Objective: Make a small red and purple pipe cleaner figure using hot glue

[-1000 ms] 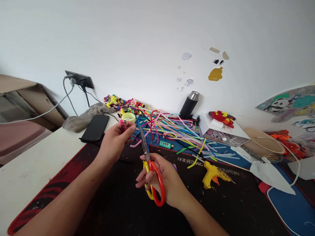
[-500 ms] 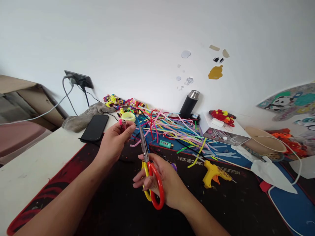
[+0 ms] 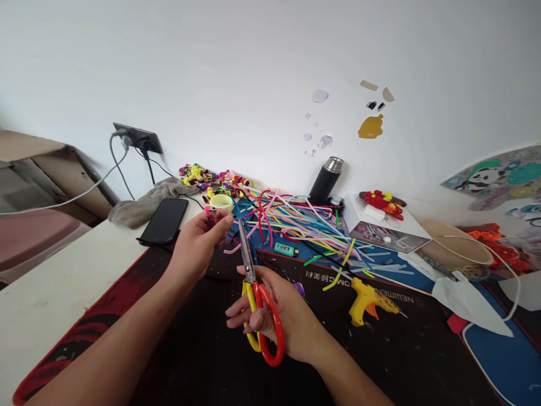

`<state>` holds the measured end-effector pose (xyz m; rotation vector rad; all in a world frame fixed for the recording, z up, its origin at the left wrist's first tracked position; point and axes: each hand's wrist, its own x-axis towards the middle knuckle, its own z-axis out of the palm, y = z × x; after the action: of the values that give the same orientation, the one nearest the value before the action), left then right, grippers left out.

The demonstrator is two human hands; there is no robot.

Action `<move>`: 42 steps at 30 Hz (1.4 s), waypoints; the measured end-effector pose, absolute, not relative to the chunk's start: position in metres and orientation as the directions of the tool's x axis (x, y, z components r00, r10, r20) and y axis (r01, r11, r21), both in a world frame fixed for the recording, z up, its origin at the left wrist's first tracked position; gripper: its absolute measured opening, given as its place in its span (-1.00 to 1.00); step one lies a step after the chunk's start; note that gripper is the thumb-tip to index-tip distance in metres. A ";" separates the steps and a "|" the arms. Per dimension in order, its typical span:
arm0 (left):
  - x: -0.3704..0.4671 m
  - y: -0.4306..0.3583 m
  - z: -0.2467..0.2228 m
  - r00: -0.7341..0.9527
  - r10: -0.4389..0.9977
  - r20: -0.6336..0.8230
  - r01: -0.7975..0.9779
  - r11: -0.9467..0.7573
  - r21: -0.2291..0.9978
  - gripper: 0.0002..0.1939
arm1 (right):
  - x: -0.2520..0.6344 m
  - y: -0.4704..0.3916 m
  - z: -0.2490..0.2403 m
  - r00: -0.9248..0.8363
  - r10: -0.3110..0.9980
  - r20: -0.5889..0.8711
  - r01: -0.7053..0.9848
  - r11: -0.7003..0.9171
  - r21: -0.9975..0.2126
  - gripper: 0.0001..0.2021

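My right hand (image 3: 281, 313) grips a pair of scissors (image 3: 249, 262) with one red and one yellow handle loop. Its metal blades point up and away, nearly together. To the left, my left hand (image 3: 196, 242) pinches a small pink-and-dark piece (image 3: 210, 211) between thumb and fingers; most of it is hidden by the fingers, so I cannot tell its kind. The blade tips are a little right of my left thumb, apart from the piece. Just behind my left hand stands a pale yellow round container (image 3: 221, 201).
Many coloured pipe cleaners (image 3: 296, 217) lie heaped along the back. A yellow glue gun (image 3: 366, 301) rests on the dark mat at right. A black phone (image 3: 164, 221) is at left, a black flask (image 3: 325, 180) against the wall, and a green lighter-like item (image 3: 285, 249) before the heap.
Both hands keep nearly the same pose. The scissors' red handle has shifted slightly down and right, and the whole view has moved very slightly.
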<state>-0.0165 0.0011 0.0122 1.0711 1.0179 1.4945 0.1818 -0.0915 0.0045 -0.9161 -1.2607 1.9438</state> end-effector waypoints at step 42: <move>-0.018 0.000 0.016 -0.013 0.996 0.091 -0.271 -0.091 0.958 -0.56 | 0.180 -0.121 0.050 -0.521 0.757 -0.394 0.836 0.358 -0.417 -0.68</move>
<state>-0.0179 -0.0001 0.0161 1.0677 0.9582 1.3938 0.1798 -0.1209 0.0503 -1.5915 -2.6967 0.9626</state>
